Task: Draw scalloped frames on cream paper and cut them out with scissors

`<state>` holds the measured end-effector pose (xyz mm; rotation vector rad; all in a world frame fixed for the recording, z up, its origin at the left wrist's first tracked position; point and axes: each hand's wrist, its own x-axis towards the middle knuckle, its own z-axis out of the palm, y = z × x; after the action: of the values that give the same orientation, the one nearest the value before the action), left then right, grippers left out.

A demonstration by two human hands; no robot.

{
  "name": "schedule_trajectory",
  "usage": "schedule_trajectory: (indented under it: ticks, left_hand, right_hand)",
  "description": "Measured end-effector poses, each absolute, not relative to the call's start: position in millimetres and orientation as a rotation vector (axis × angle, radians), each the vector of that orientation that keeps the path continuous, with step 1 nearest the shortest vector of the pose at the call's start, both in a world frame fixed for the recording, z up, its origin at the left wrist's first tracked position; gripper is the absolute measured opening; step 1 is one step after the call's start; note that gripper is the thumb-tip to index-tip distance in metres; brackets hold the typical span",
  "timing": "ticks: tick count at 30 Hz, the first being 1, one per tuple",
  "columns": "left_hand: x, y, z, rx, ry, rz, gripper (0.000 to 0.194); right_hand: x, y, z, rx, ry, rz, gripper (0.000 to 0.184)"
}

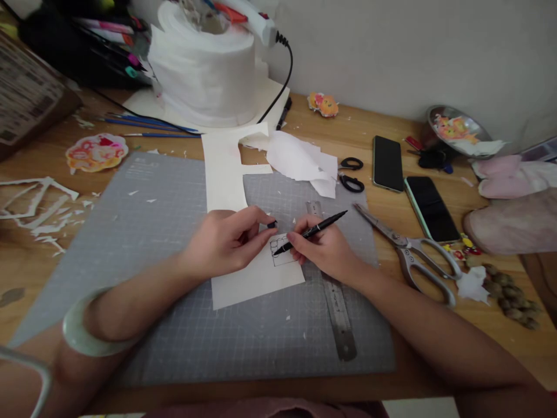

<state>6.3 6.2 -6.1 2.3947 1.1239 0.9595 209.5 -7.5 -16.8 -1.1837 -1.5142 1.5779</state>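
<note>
A black double-tipped marker [324,224] is gripped in my right hand [325,247], its lower tip at a small drawing. That drawing is a black-outlined box with rounded shapes inside, on a cut sheet of white paper [243,287]. Thumb and forefinger of my left hand [228,241] pinch a small black pen cap [272,224] just above the drawing. The left wrist rests over the paper's left side. A steel ruler [337,313] lies partly under my right hand and wrist. Beneath everything is a grey cutting mat [174,337].
Metal scissors [409,247], two phones [388,162] and black-handled scissors [351,174] lie on the right. A large white roll [204,69] stands at the back. Paintbrushes [148,125], a painted paper piece [96,152] and paper scraps [56,223] are left. A metal bowl [456,125] sits back right.
</note>
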Motion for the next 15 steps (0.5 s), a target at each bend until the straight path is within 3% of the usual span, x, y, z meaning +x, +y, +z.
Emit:
schedule_trajectory:
  ticks: [9,15]
  left_hand:
    - [5.3,5.0,-1.8,2.287,1.089,0.926,0.006]
    - [2.9,6.7,-3.8,2.277,0.752,0.798,0.007]
  right_hand:
    - [211.0,-6.0,-17.3,-1.162,-1.355,1.613,0.021]
    - [213.0,-3.8,-14.2,-1.133,-1.234,1.648,0.022]
